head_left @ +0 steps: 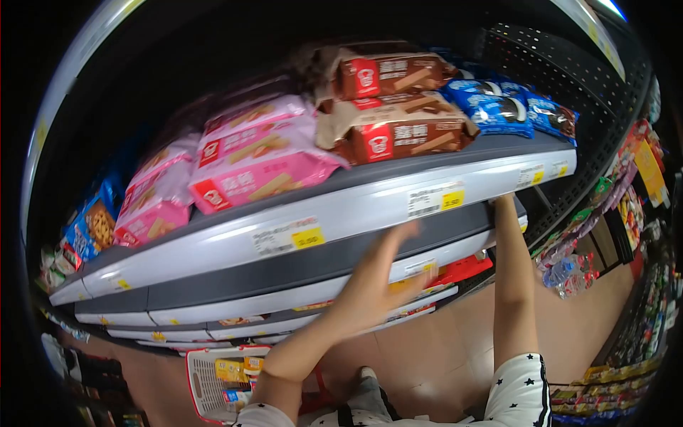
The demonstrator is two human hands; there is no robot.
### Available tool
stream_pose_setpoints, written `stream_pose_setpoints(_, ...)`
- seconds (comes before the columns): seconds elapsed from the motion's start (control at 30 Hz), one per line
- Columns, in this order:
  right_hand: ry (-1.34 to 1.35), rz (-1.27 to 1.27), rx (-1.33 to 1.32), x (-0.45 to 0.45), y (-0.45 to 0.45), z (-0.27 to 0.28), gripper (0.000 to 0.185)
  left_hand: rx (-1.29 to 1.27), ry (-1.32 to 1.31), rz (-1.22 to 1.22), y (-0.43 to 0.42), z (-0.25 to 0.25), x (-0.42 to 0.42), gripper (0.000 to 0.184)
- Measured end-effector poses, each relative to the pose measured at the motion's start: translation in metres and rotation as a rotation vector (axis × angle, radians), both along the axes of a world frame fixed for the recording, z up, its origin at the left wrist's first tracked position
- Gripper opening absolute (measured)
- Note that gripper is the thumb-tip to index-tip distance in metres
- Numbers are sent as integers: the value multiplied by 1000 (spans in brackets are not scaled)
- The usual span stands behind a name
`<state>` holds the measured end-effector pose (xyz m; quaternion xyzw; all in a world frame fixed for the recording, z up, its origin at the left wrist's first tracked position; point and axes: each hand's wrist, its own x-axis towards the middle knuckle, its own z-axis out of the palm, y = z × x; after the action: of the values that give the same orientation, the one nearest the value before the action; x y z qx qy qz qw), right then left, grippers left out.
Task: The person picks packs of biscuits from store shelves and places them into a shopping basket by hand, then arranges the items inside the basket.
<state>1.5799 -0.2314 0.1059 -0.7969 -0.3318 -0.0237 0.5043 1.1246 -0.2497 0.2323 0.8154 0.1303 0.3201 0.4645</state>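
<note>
My left hand (371,288) is in front of the shelf edges, fingers apart and slightly blurred, with nothing seen in it. It is nearest to the price-label strip (370,206) of the upper shelf. My right hand (504,202) reaches in below that shelf's right part, and its fingers are hidden by the strip. Above lie pink wafer packs (252,160), brown chocolate wafer packs (409,135) and blue cookie packs (498,110). Neither hand touches these packs. The lower shelf (235,267) shows a bare dark surface under my hands.
A white shopping basket (203,384) with a red rim stands on the floor at lower left, holding yellow and blue packs. Bottles (569,274) stand on the floor at right. More shelves with goods (597,398) line the right side. A perforated panel (548,71) closes the shelf's far end.
</note>
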Motion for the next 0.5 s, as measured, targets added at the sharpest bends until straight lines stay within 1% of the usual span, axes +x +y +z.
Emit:
stream_pose_setpoints(0.03, -17, -22, 17, 2, 0, -1, 35, 118, 16, -97, -13, -16, -29, 57)
stream_pose_setpoints(0.07, -37, -56, 58, 4, -3, -1, 35, 20, -80, -219, -28, -39, -55, 59)
stream_pose_setpoints(0.1, -84, -111, 162, 7, -7, 1, 35, 3, -39, -200, -43, -73, -85, 58)
stream_pose_setpoints(0.17, -195, -229, 570, 5, -22, 17, 34, 379, -155, -74, -57, -157, -147, 51)
stream_pose_setpoints(0.2, -241, -248, 770, -5, -37, 34, 34, 829, -83, -110, -52, -195, -184, 51)
stream_pose_setpoints(0.23, -273, -241, 906, -25, -53, 49, 34, 1263, 24, -154, -49, -235, -228, 52)
stream_pose_setpoints(0.27, -448, -323, 703, -58, -76, 71, 31, 959, 524, -227, -52, -285, -272, 53)
stream_pose_setpoints(0.3, -487, -400, 433, -94, -102, 82, 30, 586, 978, -297, -63, -321, -317, 55)
stream_pose_setpoints(0.33, -437, -369, 539, -154, -110, 90, 30, 428, 1123, -3, -78, -328, -362, 56)
stream_pose_setpoints(0.37, -844, -332, 316, -194, -129, 81, 29, 261, 1259, 293, -94, -334, -406, 58)
stream_pose_setpoints(0.4, -535, -339, 562, -212, -140, 52, 27, 210, 1067, 576, -108, -360, -449, 60)
stream_pose_setpoints(0.43, -233, -625, 624, -285, -128, 52, 26, 270, 1095, 695, -111, -364, -471, 58)
stream_pose_setpoints(0.47, -224, -501, 769, -293, -142, -2, 29, 191, 1054, 802, -113, -369, -488, 58)
stream_pose_setpoints(0.5, -254, -454, 657, -323, -152, -47, 32, 93, 1014, 947, -116, -373, -495, 54)
